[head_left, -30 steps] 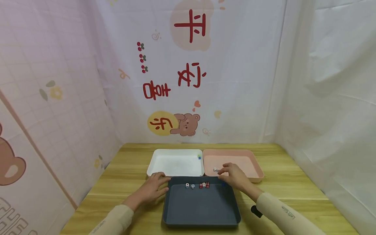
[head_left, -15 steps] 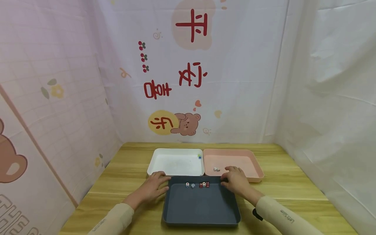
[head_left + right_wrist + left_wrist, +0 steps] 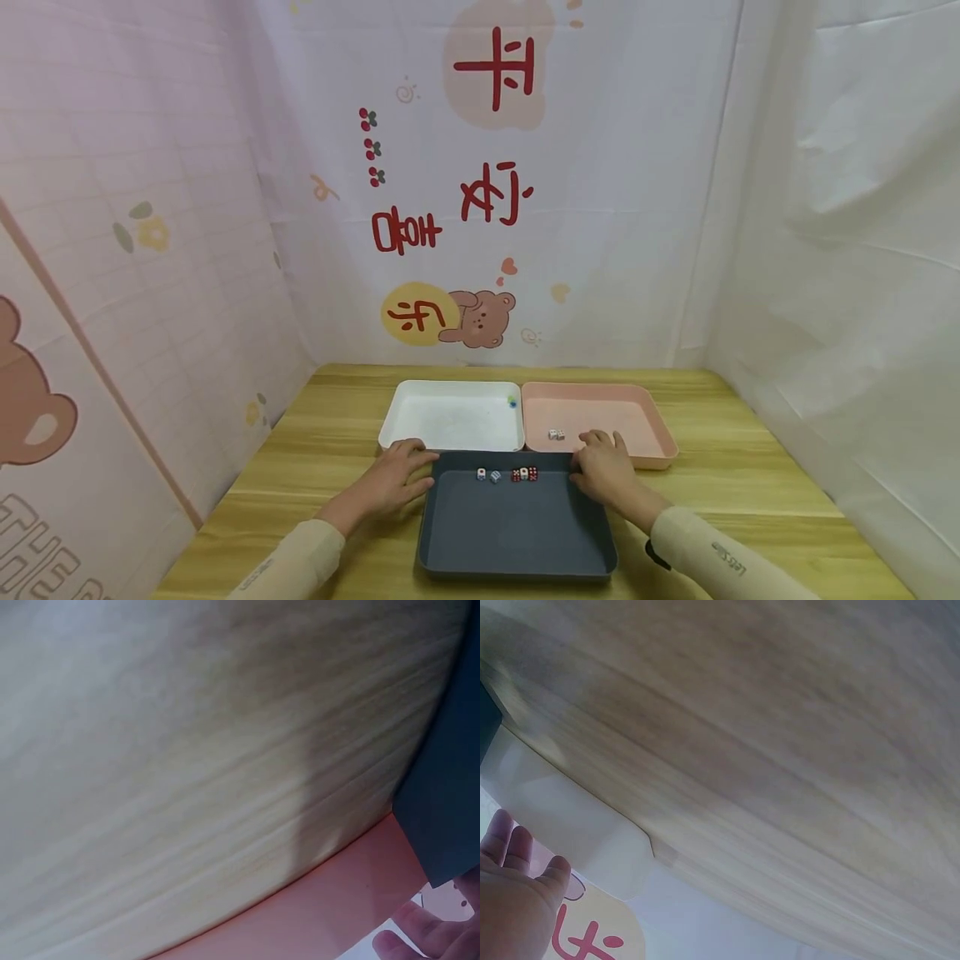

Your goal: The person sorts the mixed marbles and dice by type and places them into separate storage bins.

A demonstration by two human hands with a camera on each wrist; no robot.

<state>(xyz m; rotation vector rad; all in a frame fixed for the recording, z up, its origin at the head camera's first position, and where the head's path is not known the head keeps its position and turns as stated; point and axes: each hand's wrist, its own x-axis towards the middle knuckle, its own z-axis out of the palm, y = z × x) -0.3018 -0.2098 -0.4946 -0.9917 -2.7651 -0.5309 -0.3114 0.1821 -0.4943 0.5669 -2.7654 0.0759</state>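
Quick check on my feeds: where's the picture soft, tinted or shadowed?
Head view: fairly clear, lilac tint on the left backdrop, dice in the dark tray too small to read every face; left wrist view: hazy, table grain smeared, left hand cut off by the frame; right wrist view: also soft, shadow across the table beside the pink tray.

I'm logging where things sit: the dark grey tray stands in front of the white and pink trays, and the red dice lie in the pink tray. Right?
Not quite: the head view shows the red dice in the dark grey tray, not the pink tray. The dark grey tray does stand in front of it and the white tray.
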